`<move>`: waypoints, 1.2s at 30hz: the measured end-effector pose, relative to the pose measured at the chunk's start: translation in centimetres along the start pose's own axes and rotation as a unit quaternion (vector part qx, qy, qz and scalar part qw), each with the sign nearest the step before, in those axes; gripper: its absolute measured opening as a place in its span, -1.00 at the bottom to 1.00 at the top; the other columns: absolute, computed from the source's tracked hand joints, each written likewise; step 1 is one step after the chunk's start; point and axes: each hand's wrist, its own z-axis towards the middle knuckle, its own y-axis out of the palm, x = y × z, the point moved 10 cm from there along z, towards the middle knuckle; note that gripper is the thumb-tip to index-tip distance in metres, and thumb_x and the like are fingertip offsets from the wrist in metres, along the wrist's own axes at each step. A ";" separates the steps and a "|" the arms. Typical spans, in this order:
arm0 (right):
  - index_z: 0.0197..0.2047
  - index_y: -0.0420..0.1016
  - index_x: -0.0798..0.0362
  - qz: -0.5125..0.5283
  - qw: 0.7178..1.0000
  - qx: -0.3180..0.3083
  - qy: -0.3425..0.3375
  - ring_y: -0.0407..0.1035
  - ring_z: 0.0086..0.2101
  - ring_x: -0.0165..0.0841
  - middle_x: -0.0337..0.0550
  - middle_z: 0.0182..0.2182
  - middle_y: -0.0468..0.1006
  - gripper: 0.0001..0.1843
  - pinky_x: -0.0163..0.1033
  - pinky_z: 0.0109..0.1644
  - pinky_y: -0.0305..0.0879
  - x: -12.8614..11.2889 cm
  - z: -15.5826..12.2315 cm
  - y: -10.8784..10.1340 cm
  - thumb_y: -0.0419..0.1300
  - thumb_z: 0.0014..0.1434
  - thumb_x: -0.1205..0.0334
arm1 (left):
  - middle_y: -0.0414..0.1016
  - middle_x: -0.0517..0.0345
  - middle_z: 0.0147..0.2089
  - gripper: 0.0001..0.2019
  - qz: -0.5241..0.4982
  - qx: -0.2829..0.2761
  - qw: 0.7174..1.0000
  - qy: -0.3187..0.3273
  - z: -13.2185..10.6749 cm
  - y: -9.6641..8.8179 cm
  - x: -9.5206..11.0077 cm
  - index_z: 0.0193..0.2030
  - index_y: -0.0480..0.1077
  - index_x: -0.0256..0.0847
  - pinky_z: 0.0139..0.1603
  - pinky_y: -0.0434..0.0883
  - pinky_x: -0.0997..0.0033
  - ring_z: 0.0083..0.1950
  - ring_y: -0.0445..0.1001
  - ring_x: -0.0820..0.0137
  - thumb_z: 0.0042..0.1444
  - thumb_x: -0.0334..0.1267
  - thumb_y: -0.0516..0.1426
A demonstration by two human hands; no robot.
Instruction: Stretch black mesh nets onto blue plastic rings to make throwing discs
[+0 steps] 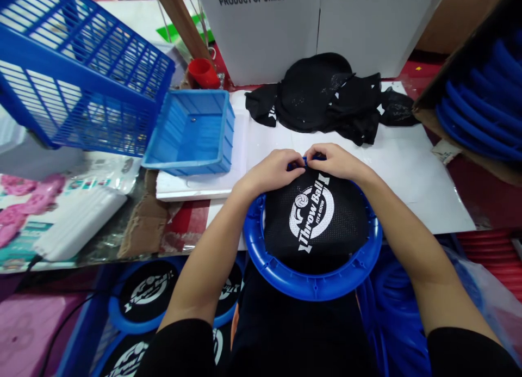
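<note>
A blue plastic ring (316,287) rests half over the table's front edge, tilted toward me. Black mesh fabric (346,219) printed "Throw Ball" in white lies across its opening. At the ring's far side, my left hand (279,169) pinches the mesh edge against the rim, fingers curled and thumb pressed in. Right beside it my right hand (336,160) pinches the same edge, the fingertips of both hands nearly meeting. The far rim is mostly hidden under my fingers. Beyond my hands lies a pile of black mesh pieces (314,94).
A light blue bin (226,127) stands left on the white board, beside a tilted blue crate (101,105). Blue rings (468,116) fill a carton at right. Finished mesh discs (149,292) lie below left. A red cup (204,72) and white cartons (265,39) stand behind.
</note>
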 end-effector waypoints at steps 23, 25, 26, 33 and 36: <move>-0.10 0.57 -0.02 -0.210 0.976 0.052 0.003 0.53 -0.05 -0.03 0.01 -0.08 0.69 -0.79 0.09 0.08 0.44 0.6 -2.6 -4.9 0.28 0.20 0.16 | 0.63 -0.07 0.10 -0.77 0.140 0.121 0.982 0.031 -1.2 -3.9 1.3 -0.25 0.50 -0.16 0.27 0.44 0.06 0.16 0.54 0.13 0.38 -0.08 0.22; -0.14 0.49 -0.03 -0.245 0.964 0.057 0.090 0.53 -0.18 -0.07 -0.02 -0.19 0.67 -0.78 0.01 -0.10 0.44 1.6 -3.6 -6.4 0.32 0.15 0.13 | 0.57 -0.17 0.25 -0.65 0.171 0.084 0.981 0.026 -1.1 -3.1 1.2 -0.32 0.47 -0.18 0.35 0.39 -0.05 0.29 0.47 0.00 0.30 0.06 0.30; -0.17 0.45 -0.04 -0.250 0.958 0.045 0.137 0.51 -0.26 -0.11 -0.06 -0.25 0.65 -0.76 -0.04 -0.20 0.42 2.2 -4.3 -7.0 0.34 0.11 0.12 | 0.52 -0.23 0.32 -0.61 0.189 0.066 0.980 0.017 -1.1 -2.7 1.0 -0.32 0.48 -0.20 0.37 0.36 -0.12 0.34 0.43 -0.08 0.26 0.11 0.32; -0.29 0.37 -0.07 -0.077 0.926 -0.214 0.301 0.31 -0.64 -0.35 -0.23 -0.55 0.54 -0.59 -0.21 -0.54 0.06 3.2 -11.1 -6.3 0.40 0.13 -0.17 | 0.38 -0.26 0.46 -0.47 0.188 -0.037 0.981 -0.033 -1.6 -0.2 -1.2 0.03 0.57 -0.15 0.39 0.35 -0.23 0.43 0.35 -0.22 0.18 0.26 0.31; -0.30 0.48 -0.04 -0.060 0.943 -0.218 0.245 0.19 -0.65 -0.41 -0.29 -0.60 0.46 -0.54 -0.21 -0.52 0.06 2.3 -10.5 -6.2 0.34 0.19 -0.29 | 0.36 -0.23 0.47 -0.47 0.165 -0.068 0.983 -0.028 -1.6 0.9 -1.4 0.01 0.57 -0.15 0.38 0.38 -0.16 0.41 0.38 -0.19 0.13 0.25 0.34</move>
